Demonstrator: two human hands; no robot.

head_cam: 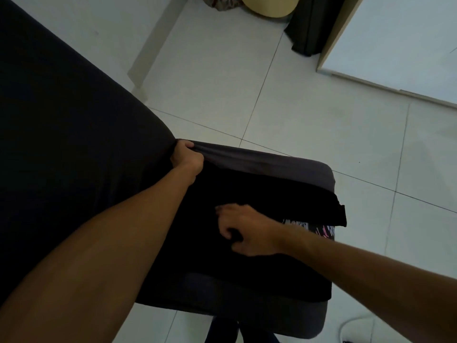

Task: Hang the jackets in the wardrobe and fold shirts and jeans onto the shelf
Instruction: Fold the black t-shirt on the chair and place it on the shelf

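Black cotton shirt (259,191) is lying spread over the dark grey padded chair seat (284,159), one garment, with one patterned pink-and-white cloth (321,229) peeking out under its right edge. Left to right: the big dark fabric surface (61,120) is filling the left side, and the left hand (186,155) is gripping the shirt's far-left corner, fingers curled tight. Right hand (244,229) is resting on the shirt's middle, fingers bent and pinching a fold. White tiled floor (284,102) is stretching beyond, one white door (400,38) at upper right.
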